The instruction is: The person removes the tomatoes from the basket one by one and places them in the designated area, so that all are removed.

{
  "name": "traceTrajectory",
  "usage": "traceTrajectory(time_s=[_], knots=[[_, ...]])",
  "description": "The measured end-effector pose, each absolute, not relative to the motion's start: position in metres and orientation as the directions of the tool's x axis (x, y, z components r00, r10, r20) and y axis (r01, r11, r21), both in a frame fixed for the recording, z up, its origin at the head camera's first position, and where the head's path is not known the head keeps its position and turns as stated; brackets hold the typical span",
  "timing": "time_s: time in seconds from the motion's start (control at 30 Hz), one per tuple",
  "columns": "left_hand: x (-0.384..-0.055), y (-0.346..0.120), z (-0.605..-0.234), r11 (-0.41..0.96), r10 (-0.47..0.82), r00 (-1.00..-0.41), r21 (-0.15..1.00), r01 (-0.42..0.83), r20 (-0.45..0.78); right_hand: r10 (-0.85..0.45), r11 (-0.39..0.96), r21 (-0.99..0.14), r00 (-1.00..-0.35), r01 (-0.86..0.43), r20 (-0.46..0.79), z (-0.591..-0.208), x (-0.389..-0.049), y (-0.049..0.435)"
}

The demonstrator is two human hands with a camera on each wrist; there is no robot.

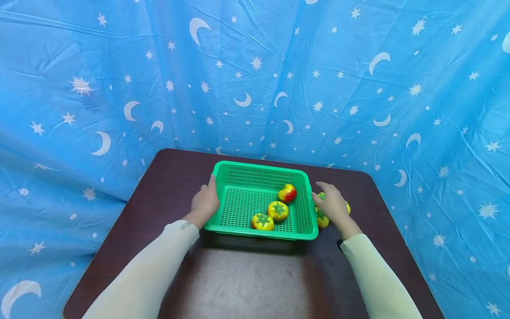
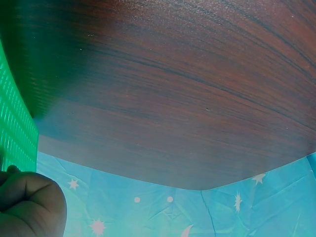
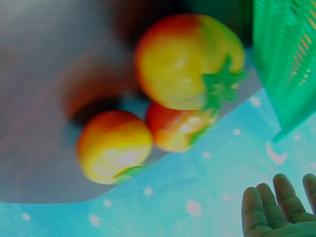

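Note:
A green perforated plastic basket (image 1: 239, 206) sits on the table. Inside it lie two yellow-red tomatoes with green star-shaped tops, one a tomato (image 1: 277, 211) near the middle and the other a tomato (image 1: 262, 222) at the front; a red-yellow fruit (image 1: 287, 194) of unclear kind lies behind them. My left hand (image 1: 205, 201) grips the basket's left side, thumb at the rim. On the other side my right hand (image 1: 333, 204) is held with extended fingers, near the right rim, above several tomatoes (image 1: 322, 219). In the right wrist view three tomatoes (image 3: 190, 61) lie together, outside the basket.
The dark brown wooden table (image 1: 247, 274) has rounded far corners. A blue curtain (image 1: 255, 88) with white moons and stars hangs behind it and at both sides.

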State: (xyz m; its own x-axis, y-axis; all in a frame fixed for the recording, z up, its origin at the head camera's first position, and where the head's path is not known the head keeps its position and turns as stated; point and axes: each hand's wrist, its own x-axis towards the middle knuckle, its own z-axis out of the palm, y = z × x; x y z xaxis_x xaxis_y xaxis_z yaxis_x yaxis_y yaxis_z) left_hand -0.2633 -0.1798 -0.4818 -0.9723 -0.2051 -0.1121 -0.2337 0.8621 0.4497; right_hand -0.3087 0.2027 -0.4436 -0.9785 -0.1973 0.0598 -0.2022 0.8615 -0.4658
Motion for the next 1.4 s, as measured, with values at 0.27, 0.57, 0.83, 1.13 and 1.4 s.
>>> traceTrajectory(time_s=[0.27,0.57,0.83,1.13,1.4], knots=[[-0.263,-0.18,-0.482,0.864,-0.211,-0.971,0.443,-0.24,-0.114,-0.236,0.867,-0.438,-0.97,-0.239,0.063,-0.432,-0.315,0.177],[-0.262,-0.178,-0.481,0.865,-0.202,-0.972,0.445,-0.233,-0.117,-0.284,0.877,-0.394,-0.958,-0.275,0.038,-0.429,-0.322,0.158],[-0.263,-0.179,-0.481,0.868,-0.205,-0.972,0.438,-0.234,-0.113,-0.335,0.88,-0.353,-0.942,-0.318,0.014,-0.424,-0.325,0.14],[-0.264,-0.179,-0.483,0.867,-0.209,-0.972,0.439,-0.234,-0.105,-0.384,0.868,-0.336,-0.923,-0.364,0.01,-0.431,-0.325,0.127],[-0.264,-0.18,-0.483,0.868,-0.204,-0.972,0.438,-0.234,-0.114,-0.424,0.869,-0.302,-0.905,-0.393,-0.041,-0.44,-0.326,0.121]])
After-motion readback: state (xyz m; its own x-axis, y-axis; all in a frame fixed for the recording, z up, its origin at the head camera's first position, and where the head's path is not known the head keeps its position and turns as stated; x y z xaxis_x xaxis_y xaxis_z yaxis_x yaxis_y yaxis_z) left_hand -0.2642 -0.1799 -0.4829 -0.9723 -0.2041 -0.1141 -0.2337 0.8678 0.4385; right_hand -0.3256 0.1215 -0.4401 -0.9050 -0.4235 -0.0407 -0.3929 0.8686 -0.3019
